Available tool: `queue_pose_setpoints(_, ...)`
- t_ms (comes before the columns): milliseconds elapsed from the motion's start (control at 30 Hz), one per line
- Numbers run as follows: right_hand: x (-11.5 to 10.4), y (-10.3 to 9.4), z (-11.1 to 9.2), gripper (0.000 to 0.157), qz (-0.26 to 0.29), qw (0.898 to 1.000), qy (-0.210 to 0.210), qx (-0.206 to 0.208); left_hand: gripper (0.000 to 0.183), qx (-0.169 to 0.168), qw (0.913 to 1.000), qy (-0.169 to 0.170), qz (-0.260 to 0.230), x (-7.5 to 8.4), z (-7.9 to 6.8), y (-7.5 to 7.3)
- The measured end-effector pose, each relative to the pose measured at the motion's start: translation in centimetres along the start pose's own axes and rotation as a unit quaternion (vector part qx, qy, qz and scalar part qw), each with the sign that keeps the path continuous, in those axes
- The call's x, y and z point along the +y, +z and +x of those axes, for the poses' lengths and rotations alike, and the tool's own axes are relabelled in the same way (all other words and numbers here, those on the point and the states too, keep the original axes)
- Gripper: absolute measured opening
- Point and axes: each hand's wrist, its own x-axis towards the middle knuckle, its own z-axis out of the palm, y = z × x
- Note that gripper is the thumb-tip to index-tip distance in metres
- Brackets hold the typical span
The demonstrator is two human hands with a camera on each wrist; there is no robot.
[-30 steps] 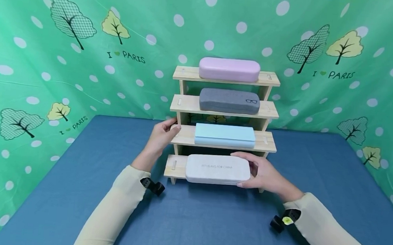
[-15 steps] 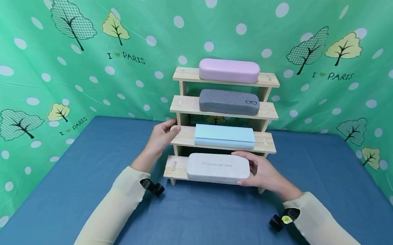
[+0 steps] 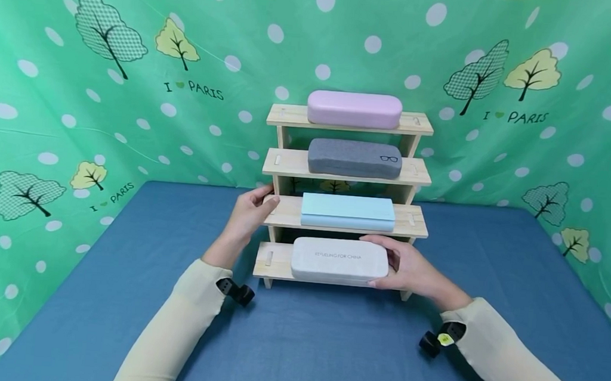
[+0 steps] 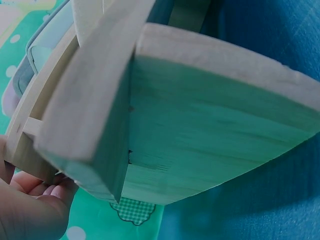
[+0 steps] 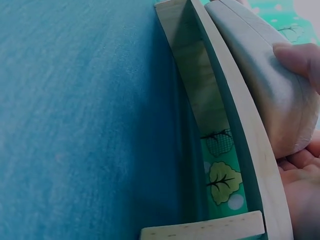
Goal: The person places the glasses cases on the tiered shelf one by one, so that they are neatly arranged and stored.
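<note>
My right hand grips the right end of a white glasses case with grey lettering, thumb at the front and fingers behind. The case lies on the lowest step of a tiered wooden rack; in the right wrist view the glasses case sits along the board. My left hand holds the left end of the step above, and in the left wrist view the hand's fingertips are partly hidden behind the wood.
Higher steps bear a light blue case, a grey glasses case with a glasses emblem and a pink case on top. A blue cloth covers the table. Behind hangs a green dotted curtain.
The white glasses case has shifted slightly back and to the right with my right hand and settled on the lowest step. My left hand stays on the rack.
</note>
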Motion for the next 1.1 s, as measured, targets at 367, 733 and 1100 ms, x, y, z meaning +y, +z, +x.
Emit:
queue_pose_setpoints(367, 0.02, -0.06, 0.19, 0.072, -0.026, 1.000, -0.004, -0.013, 0.049, 0.004, 0.9999, -0.011, -0.002, 0.05, 0.08, 0.04)
queue_pose_setpoints(733, -0.38, -0.19, 0.16, 0.074, -0.023, 0.999, 0.001, -0.024, 0.049, 0.001, 1.0000, -0.009, -0.004, 0.12, 0.04, 0.13)
queue_pose_setpoints(1100, -0.28, -0.20, 0.30, 0.075, -0.035, 0.999, 0.009, -0.026, 0.049, 0.001, 1.0000, -0.005, 0.005, 0.25, -0.08, 0.05)
